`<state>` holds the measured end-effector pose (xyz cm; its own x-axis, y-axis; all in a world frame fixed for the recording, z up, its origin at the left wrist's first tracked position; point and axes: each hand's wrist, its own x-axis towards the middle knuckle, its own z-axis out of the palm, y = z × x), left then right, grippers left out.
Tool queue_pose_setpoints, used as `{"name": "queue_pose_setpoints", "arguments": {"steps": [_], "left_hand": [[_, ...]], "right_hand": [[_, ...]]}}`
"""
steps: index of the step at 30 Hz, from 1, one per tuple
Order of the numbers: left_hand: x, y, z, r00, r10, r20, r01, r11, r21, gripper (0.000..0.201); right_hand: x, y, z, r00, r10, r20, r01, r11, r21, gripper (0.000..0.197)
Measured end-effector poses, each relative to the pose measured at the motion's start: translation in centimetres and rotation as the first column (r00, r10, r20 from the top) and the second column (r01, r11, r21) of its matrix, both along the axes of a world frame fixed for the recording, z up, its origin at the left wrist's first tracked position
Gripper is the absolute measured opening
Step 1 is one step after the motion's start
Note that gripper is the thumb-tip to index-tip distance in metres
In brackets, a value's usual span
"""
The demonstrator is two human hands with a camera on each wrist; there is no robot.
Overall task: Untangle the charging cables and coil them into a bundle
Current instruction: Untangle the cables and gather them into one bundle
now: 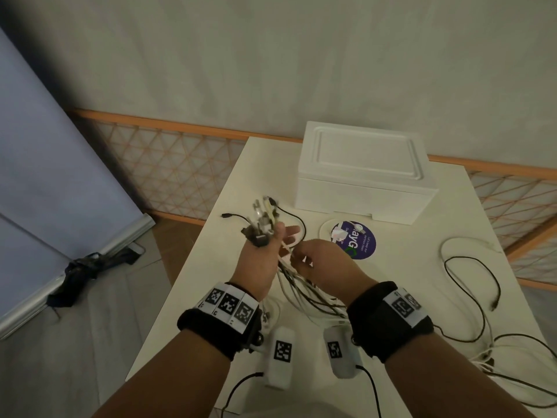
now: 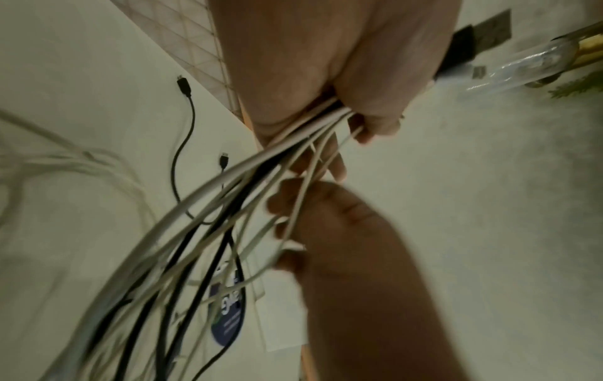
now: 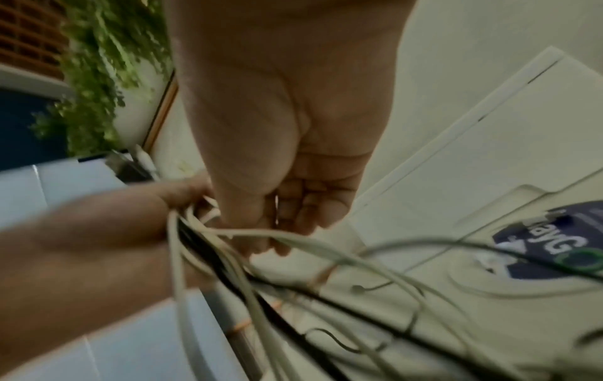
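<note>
Head view, grip: the left hand is clamped around the charging cables just below their plug ends, which stick up above the fist; the right hand pinches a white strand beside it, both held above the table.
Head view, advice: judging by the loose tails trailing off to the right across the table, keep the plug ends level in the left fist and draw one strand at a time through the right fingers before coiling.
Head view, surface: a white foam box sits at the far edge, a round blue sticker in front of it; a lattice barrier and pale wall stand behind.
Left wrist view, grip: white and black strands fan out from under the curled left fingers; the right hand's fingers hook a few white ones.
Left wrist view, risk: black leads cross under the white, so I judge that pulling hard would tighten them.
Right wrist view, grip: the right hand's fingers curl over a white cable; blur hides how tightly.
Right wrist view, room: green foliage hangs at upper left.
</note>
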<state>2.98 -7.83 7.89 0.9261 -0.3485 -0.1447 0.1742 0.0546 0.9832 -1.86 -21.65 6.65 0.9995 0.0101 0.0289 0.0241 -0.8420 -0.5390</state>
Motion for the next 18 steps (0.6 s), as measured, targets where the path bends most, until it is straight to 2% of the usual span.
{"name": "queue_pose_setpoints", "arguments": {"steps": [1,3,5,7,9,11,13,16,18], "left_hand": [[0.2,0.0,0.5,0.998,0.001,-0.056,-0.006,0.997,-0.083,0.037],[0.9,0.1,1.4,0.991,-0.007,-0.133,-0.030,0.961,-0.274,0.028],[1.2,0.5,1.7,0.998,-0.016,-0.055,-0.003,0.950,-0.312,0.031],[1.4,0.9,1.2,1.000,-0.002,0.018,0.007,0.965,-0.262,0.040],[1.5,1.1,0.4,0.998,0.034,-0.052,-0.045,0.974,-0.224,0.043],[1.4,1.1,-0.2,0.979,0.061,-0.194,-0.095,0.981,-0.168,0.032],[1.2,1.0,-0.5,0.967,0.040,-0.252,-0.067,0.993,-0.100,0.017],[0.9,0.4,-0.7,0.978,0.003,-0.209,-0.014,0.999,-0.052,0.002],[0.7,-0.3,-0.5,0.991,-0.029,-0.131,0.027,0.999,-0.020,0.018]], "right_hand": [[0.1,-0.6,-0.8,0.999,0.023,-0.048,-0.027,0.995,-0.093,0.015],[-0.1,-2.1,-2.3,0.979,-0.036,-0.201,-0.012,0.972,-0.233,0.019],[-0.3,-3.2,-2.9,0.959,-0.131,-0.250,0.075,0.972,-0.221,0.019],[-0.1,-3.8,-2.1,0.956,-0.227,-0.185,0.216,0.973,-0.077,0.016],[0.2,-4.1,-0.4,0.936,-0.345,-0.072,0.352,0.927,0.130,0.019],[0.2,-4.1,1.7,0.903,-0.429,0.028,0.400,0.863,0.308,0.017],[-0.2,-3.5,3.6,0.896,-0.434,0.096,0.359,0.835,0.418,0.013],[-0.7,-1.9,5.4,0.898,-0.374,0.232,0.255,0.872,0.418,0.007],[-0.4,-1.3,6.0,0.913,-0.315,0.259,0.217,0.913,0.345,0.004]]}}
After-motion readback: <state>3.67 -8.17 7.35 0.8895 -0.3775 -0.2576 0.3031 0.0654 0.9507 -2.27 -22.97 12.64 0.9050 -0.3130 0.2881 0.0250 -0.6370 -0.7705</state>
